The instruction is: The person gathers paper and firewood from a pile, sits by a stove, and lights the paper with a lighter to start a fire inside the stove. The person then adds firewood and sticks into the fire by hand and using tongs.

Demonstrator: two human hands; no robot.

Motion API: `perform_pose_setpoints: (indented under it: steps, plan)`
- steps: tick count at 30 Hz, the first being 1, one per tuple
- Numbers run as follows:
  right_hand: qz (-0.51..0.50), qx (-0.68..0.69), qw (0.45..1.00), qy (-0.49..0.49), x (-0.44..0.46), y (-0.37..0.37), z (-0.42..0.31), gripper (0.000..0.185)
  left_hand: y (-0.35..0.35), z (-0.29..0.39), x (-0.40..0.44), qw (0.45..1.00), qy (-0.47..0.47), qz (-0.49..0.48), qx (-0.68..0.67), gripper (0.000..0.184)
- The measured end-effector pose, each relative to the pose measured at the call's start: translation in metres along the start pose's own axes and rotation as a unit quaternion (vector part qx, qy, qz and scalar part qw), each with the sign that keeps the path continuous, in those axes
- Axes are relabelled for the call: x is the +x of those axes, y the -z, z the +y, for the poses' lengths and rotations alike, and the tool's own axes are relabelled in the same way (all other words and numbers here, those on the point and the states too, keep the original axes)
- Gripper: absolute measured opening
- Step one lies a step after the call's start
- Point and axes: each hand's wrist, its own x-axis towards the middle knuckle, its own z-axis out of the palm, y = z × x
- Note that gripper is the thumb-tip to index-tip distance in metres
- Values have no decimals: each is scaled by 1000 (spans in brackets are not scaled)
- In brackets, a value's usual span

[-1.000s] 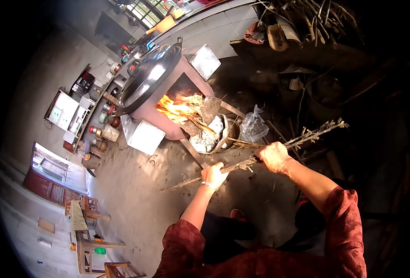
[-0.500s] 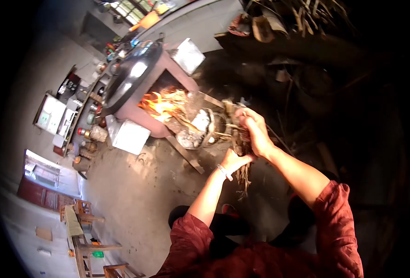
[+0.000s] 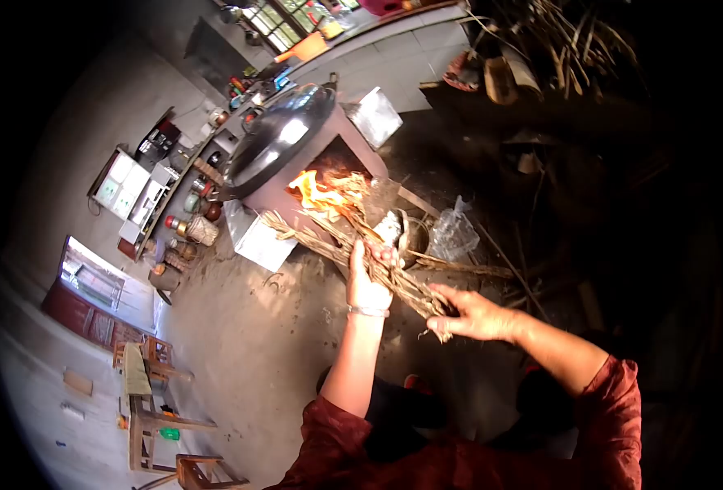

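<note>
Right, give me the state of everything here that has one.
Stove: lit, open at the front
Fire: burning
Domed lid: closed over the stove
Dry stalk bundle: held, splayed at one end
Left hand: closed around the bundle
Right hand: at the bundle's near end, grip unclear
Clear plastic bag: crumpled

This is a kitchen, seemingly in a home. A wood-burning stove (image 3: 363, 145) stands on the bare floor (image 3: 231, 359), flames (image 3: 316, 193) showing in its mouth and a big dark pan lid (image 3: 267, 147) over its top. A tiled bench (image 3: 402, 59) runs below a barred window (image 3: 278, 29), with an orange dipper (image 3: 308, 47) on it. Firewood (image 3: 574, 51) is heaped nearby; jars (image 3: 201, 231) line one wall, and wooden furniture (image 3: 138, 441) stands farther along.
</note>
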Motion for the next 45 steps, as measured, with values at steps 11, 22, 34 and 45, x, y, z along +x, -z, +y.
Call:
perform_pose_setpoints:
  steps: [11, 22, 34, 45]
  plan:
    - [104, -347, 931, 50, 14, 19, -50, 51, 2, 11, 23, 982, 34, 65, -172, 25]
    - [142, -537, 830, -44, -23, 10, -64, 62, 25, 14, -21, 977, -28, 24, -211, 38]
    - [-77, -532, 843, 14, -42, 15, -51, 21, 87, 9, -51, 954, 170, 19, -246, 36]
    - [-268, -706, 611, 237, -8, 27, -30, 19, 113, -89, -62, 889, 434, -57, 135, 27]
